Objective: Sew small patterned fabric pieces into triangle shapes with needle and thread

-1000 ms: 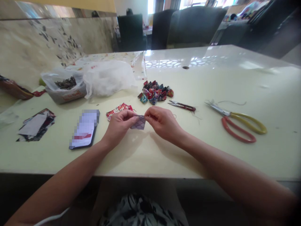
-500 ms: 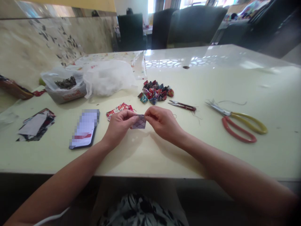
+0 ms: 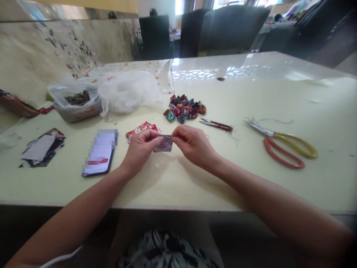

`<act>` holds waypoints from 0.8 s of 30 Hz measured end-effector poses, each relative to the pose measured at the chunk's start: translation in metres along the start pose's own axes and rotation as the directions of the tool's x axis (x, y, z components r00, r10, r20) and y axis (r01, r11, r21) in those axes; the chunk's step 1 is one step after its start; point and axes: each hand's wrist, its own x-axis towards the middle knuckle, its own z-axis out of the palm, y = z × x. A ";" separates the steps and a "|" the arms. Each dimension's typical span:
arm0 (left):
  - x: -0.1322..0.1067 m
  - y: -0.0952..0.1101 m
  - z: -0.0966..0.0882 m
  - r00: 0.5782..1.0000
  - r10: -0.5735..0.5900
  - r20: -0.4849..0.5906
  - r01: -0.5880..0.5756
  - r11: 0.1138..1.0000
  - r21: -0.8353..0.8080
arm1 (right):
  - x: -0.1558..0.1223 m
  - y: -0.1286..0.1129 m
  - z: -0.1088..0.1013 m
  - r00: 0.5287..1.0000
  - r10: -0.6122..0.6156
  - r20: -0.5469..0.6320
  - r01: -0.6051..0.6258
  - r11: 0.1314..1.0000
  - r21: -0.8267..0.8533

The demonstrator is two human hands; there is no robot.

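A small purple patterned piece of fabric (image 3: 165, 144) is held up just above the table between my two hands. My left hand (image 3: 142, 147) is closed, its thumb and forefinger pinching the fabric's left side. At the fabric's upper right corner, the fingertips of my right hand (image 3: 193, 145) are pinched together; whether they also hold a needle is too small to see. Red floral fabric pieces (image 3: 141, 129) lie behind my left hand. Beyond my hands sits a heap of small sewn fabric pouches (image 3: 184, 108), with dark-handled thread snips (image 3: 219, 125) to its right.
Large scissors (image 3: 284, 143) with red and yellow handles lie at the right. A phone (image 3: 100, 152) and a stack of fabric scraps (image 3: 43, 148) are at the left. Behind them stand a bag of dried dark material (image 3: 76, 106) and a bag of white stuffing (image 3: 128, 91).
Both hands keep their pinch on the fabric with almost no movement. The fabric has tilted very slightly; the other things on the table stay where they were.
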 end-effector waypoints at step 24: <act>-0.005 0.004 0.002 0.893 0.447 0.058 -0.424 0.789 0.444 | -0.001 0.000 0.000 0.999 -0.022 0.030 0.022 1.000 -0.001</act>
